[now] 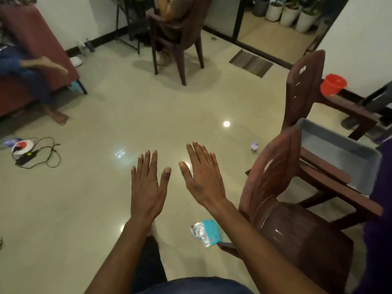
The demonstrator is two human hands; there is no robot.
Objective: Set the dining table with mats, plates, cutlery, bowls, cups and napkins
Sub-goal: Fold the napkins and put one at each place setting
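My left hand [148, 185] and my right hand [203, 177] are held out side by side over the tiled floor, backs up, fingers straight and spread. Neither holds anything. A grey tray [339, 153] lies on the seat of a brown chair [305, 92] at the right. A red cup [333, 84] shows behind that chair's back. No mats, plates, cutlery or bowls are in view, and the dining table itself is out of sight.
A second brown chair [275, 187] stands close at my right. A silver and blue packet [206, 232] and a small wrapper [254, 147] lie on the floor. Cables and a round device [23, 147] sit at the left. People sit on a sofa [31, 39] and a far chair [178, 35].
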